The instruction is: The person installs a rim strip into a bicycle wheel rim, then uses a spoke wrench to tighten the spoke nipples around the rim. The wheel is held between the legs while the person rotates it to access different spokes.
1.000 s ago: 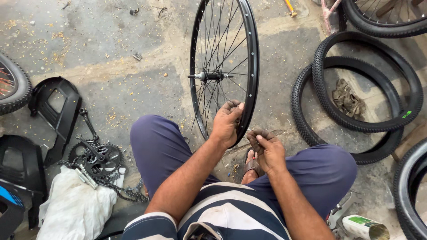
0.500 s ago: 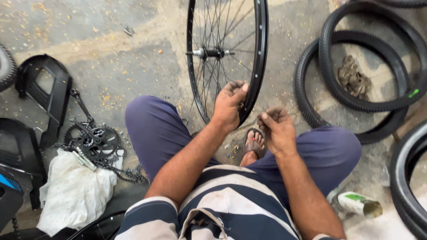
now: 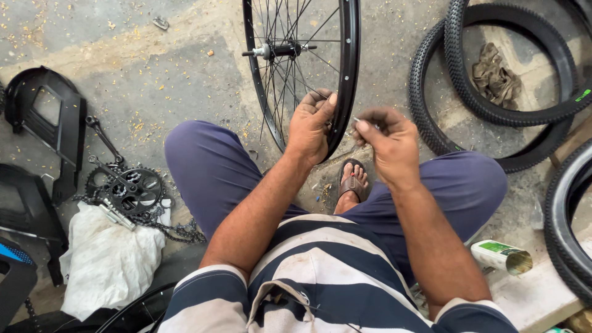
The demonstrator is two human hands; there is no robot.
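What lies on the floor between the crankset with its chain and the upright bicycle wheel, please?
In the head view, the person's trouser-clad left knee lies between the crankset and the wheel; farther up, only concrete floor with scattered yellow specks.

Navy-and-white striped shirt (image 3: pixel 320 271), purple trousers (image 3: pixel 209 166), brown sandal (image 3: pixel 353 182), bare forearms.

Soft, even daylight here, no harsh glare and only faint shadows under the legs. Pretty sharp in the middle, with slight wide-angle stretch and softness toward the edges.
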